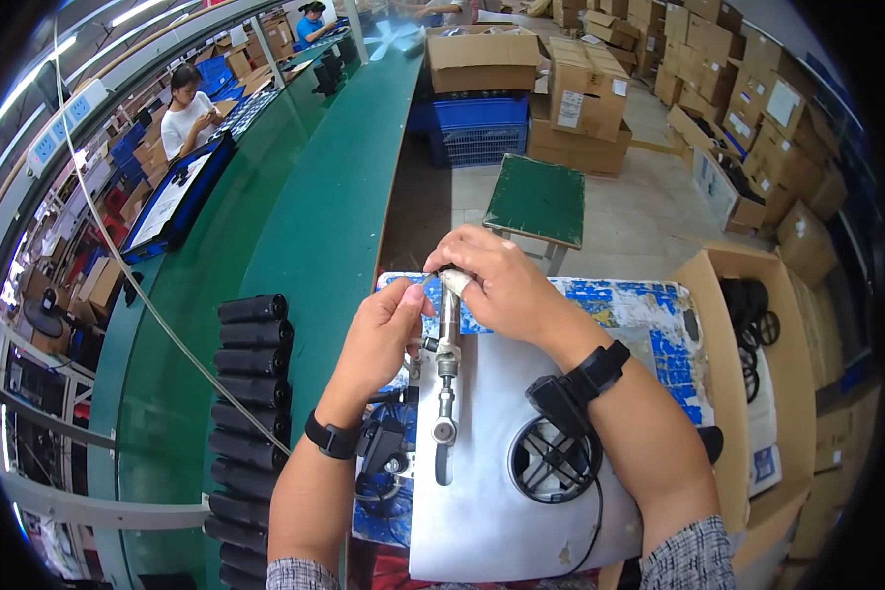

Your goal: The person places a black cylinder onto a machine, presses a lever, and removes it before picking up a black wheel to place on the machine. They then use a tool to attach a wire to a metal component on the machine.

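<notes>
My right hand (501, 280) grips the top of an upright metal lever tool (448, 366) whose upper end is wrapped in white cloth. My left hand (382, 334) is closed around the tool's left side, thumb against the shaft. The tool stands on a grey metal plate (492, 511). A black round fan-like part (554, 459) lies on the plate under my right wrist, with a thin black cable trailing down from it. Both wrists wear black bands.
Several black cylinders (251, 393) lie in a row on the green bench (324, 216) at my left. An open cardboard box (757, 324) with black parts stands at my right. A person in white (189, 108) works at the far left; stacked cartons and a blue crate (480, 128) beyond.
</notes>
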{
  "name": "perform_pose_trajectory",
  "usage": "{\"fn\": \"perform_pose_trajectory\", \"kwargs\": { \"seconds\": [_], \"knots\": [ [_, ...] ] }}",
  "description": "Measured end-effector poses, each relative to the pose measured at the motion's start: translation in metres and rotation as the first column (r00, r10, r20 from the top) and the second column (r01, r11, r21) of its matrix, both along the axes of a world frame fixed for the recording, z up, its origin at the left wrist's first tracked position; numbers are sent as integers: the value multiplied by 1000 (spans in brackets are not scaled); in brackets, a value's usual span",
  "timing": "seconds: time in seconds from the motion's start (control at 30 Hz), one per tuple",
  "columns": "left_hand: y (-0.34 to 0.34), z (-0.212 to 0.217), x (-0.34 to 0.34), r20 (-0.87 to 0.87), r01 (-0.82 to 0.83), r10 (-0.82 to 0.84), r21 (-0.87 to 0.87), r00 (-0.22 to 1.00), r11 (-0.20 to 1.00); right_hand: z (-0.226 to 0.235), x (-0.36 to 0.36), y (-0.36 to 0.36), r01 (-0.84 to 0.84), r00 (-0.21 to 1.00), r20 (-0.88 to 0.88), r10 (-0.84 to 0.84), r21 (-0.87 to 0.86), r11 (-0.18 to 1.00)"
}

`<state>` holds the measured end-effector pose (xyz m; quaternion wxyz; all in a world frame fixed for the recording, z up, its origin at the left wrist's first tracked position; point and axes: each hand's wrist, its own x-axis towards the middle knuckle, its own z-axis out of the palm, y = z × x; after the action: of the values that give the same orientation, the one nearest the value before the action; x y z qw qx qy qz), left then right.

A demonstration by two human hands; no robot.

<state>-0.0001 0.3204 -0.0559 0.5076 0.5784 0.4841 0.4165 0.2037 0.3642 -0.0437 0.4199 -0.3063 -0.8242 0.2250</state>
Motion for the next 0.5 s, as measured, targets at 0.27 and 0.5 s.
{"fn": "perform_pose_trajectory", "kwargs": {
  "seconds": [0.27, 0.5],
  "knots": [
    [8, -8, -5, -34, 29, -27, 46, 999, 999, -2, 0, 1, -3, 1000, -7, 3, 29, 1000],
    [7, -7, -3, -18, 30, -29, 51, 999, 998, -3, 3, 2, -14, 1000, 1, 14, 33, 999]
  ]
}}
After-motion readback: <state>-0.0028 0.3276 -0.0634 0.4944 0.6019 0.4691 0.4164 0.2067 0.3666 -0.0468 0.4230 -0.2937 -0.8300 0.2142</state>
